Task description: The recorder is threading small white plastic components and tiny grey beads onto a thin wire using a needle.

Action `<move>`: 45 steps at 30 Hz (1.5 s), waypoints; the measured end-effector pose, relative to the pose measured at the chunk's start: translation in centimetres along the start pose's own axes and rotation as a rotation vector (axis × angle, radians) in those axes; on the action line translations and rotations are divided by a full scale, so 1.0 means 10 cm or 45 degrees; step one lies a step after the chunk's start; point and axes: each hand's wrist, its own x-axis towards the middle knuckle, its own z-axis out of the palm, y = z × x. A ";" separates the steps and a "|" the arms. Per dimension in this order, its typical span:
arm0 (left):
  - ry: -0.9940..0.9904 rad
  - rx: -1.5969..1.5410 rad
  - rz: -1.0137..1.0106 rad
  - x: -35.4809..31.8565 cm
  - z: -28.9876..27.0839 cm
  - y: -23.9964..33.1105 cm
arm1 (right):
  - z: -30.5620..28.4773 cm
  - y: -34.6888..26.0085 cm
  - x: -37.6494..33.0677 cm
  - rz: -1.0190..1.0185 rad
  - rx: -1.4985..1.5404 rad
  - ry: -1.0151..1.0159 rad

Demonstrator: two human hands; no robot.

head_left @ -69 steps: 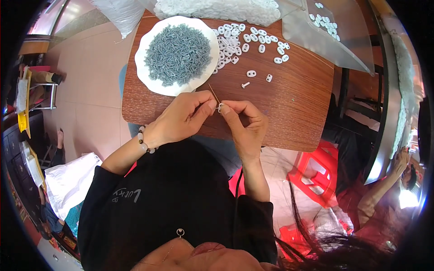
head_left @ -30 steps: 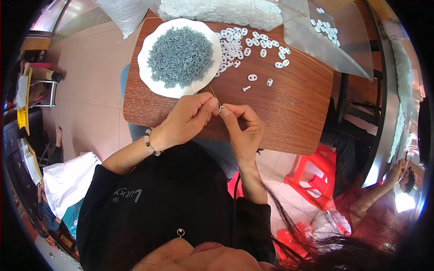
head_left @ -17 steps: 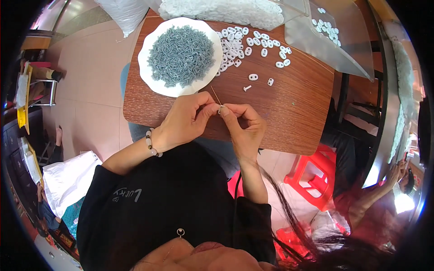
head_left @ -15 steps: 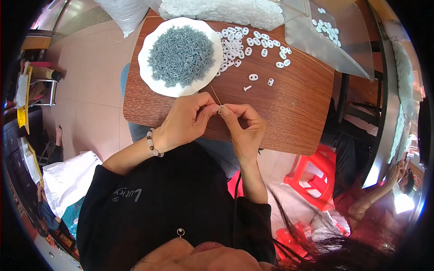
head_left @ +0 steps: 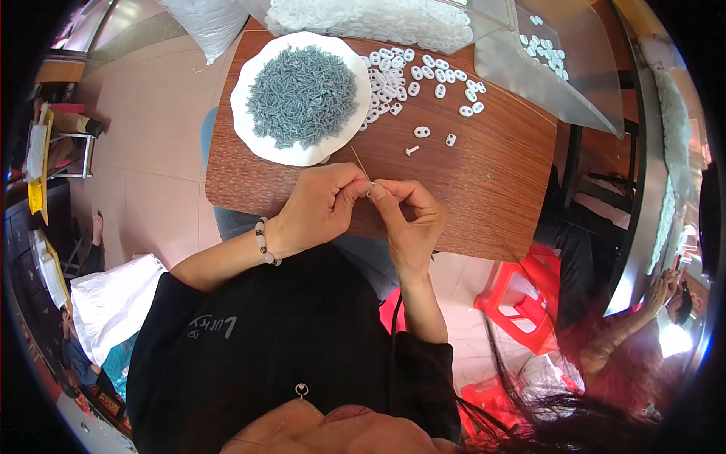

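Observation:
Over the near edge of the brown table my two hands meet, fingertips touching. My left hand (head_left: 321, 203) is closed in a pinch on a thin needle-like rod (head_left: 358, 162), which slants up past the fingers. My right hand (head_left: 411, 216) pinches a small white plastic piece (head_left: 370, 193) against the left fingertips; its exact shape is mostly covered. Just beyond lie a white pin with a head (head_left: 412, 150), a white oval two-hole piece (head_left: 422, 132) and another small white piece (head_left: 451, 140).
A scalloped white plate (head_left: 240, 102) holds a heap of small grey-blue pieces (head_left: 302, 94). Beside it spread several white two-hole pieces (head_left: 387, 76). Clear bins (head_left: 544, 98) with white parts stand at the far side. A red stool (head_left: 522, 303) and another person's arm (head_left: 624, 333) are at right.
Both hands have shifted very slightly toward me, still pinched together. The rod and the white piece stay between the fingers.

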 end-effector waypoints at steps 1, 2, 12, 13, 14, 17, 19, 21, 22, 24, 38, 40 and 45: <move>0.009 -0.005 -0.003 0.00 0.00 -0.01 | 0.00 0.01 0.01 0.000 0.000 0.000; 0.009 -0.006 -0.003 0.00 0.00 0.00 | -0.01 0.02 0.01 -0.044 -0.034 0.001; -0.146 -0.352 -0.356 0.08 -0.03 0.00 | -0.08 0.09 0.07 0.078 0.098 0.025; -0.163 -0.411 -0.371 0.09 -0.03 0.00 | -0.08 0.09 0.08 0.076 0.098 0.027; -0.163 -0.410 -0.370 0.08 -0.03 -0.01 | -0.08 0.08 0.08 0.062 0.088 0.035; -0.177 -0.445 -0.399 0.07 -0.02 -0.05 | -0.08 0.08 0.08 0.070 0.097 0.041; -0.169 -0.458 -0.408 0.07 -0.03 -0.06 | -0.08 0.08 0.08 0.091 0.114 0.040; -0.170 -0.467 -0.417 0.07 -0.03 -0.06 | -0.08 0.08 0.09 0.077 0.126 0.029; -0.172 -0.478 -0.423 0.07 -0.03 -0.06 | -0.07 0.09 0.09 0.079 0.128 0.028; -0.186 -0.492 -0.445 0.08 -0.05 -0.05 | -0.07 0.09 0.10 0.084 0.153 0.029; -0.102 -0.693 -0.499 0.06 0.07 -0.04 | -0.14 -0.04 0.04 0.063 0.175 -0.072; -0.127 -0.607 -0.476 0.10 0.09 -0.06 | -0.14 -0.06 0.05 0.080 0.112 -0.104; -0.074 -0.725 -0.536 0.13 0.04 0.04 | -0.09 -0.14 0.06 0.019 -0.040 -0.036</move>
